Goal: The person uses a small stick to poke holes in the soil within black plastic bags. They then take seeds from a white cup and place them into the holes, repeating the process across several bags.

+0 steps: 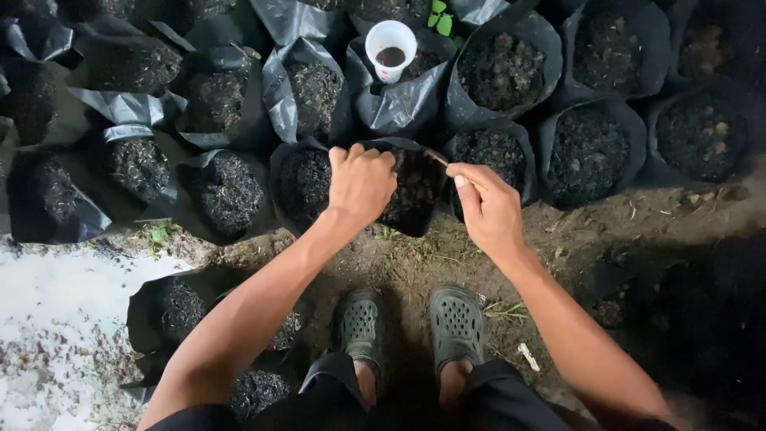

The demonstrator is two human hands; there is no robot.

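Note:
My left hand (361, 183) grips the rim of a black plastic grow bag (415, 191) filled with dark soil, straight ahead of my feet. My right hand (488, 209) pinches a thin wooden stick (437, 157) whose tip points into the same bag. A white plastic cup (391, 48) holding something dark stands on the soil of a bag in the row behind.
Several black soil-filled grow bags (503, 68) stand in rows across the top and at left. A small green seedling (440, 17) shows at the top. My grey clogs (456, 323) stand on bare dirt. A white sheet (56, 335) strewn with soil lies at lower left.

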